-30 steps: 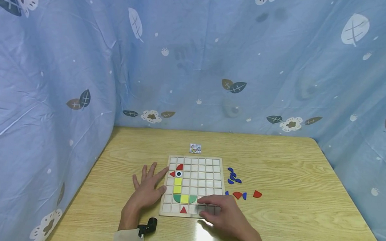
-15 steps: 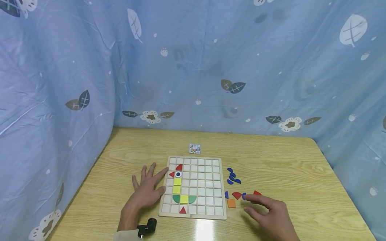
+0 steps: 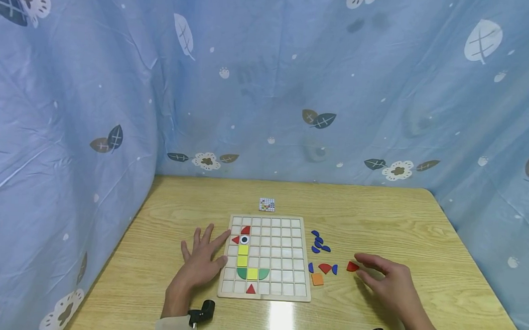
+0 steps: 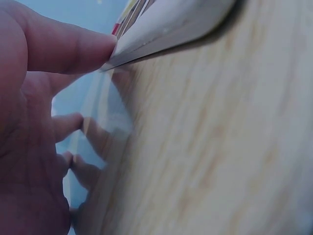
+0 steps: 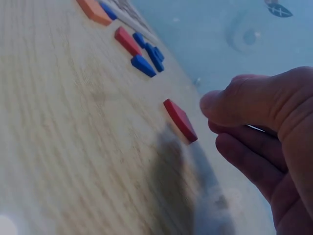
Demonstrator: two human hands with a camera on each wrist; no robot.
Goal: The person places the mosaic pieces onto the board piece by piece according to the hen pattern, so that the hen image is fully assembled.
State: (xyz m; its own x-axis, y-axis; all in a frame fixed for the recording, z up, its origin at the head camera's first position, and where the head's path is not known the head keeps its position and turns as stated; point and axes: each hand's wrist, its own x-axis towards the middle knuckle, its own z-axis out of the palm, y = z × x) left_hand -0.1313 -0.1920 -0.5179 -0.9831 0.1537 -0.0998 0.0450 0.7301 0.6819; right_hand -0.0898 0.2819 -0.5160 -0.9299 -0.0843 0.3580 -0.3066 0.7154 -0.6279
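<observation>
My left hand (image 3: 200,267) lies spread at the left edge of a wooden grid board (image 3: 276,252); in the left wrist view its thumb (image 4: 73,50) touches the board's side. On the board are red quarter-circle and triangle pieces, an eye tile (image 3: 244,239), yellow squares (image 3: 242,260) and green quarter circles (image 3: 264,274). To the right, my right hand (image 3: 394,287) hovers with thumb and fingers bent loosely beside a red quarter-circle piece (image 3: 352,266). In the right wrist view that piece lies flat on the table, apart from the fingertips.
Right of the board lie several blue half-circle pieces (image 3: 318,243), another red quarter circle (image 3: 325,268) and an orange square (image 3: 318,279). A small pattern card (image 3: 267,205) is behind the board. A blue patterned curtain (image 3: 250,84) hangs round the wooden table (image 3: 191,196).
My right hand has moved right, off the board's lower right corner, past the orange square to the far red quarter circle. My left hand has stayed at the board's edge.
</observation>
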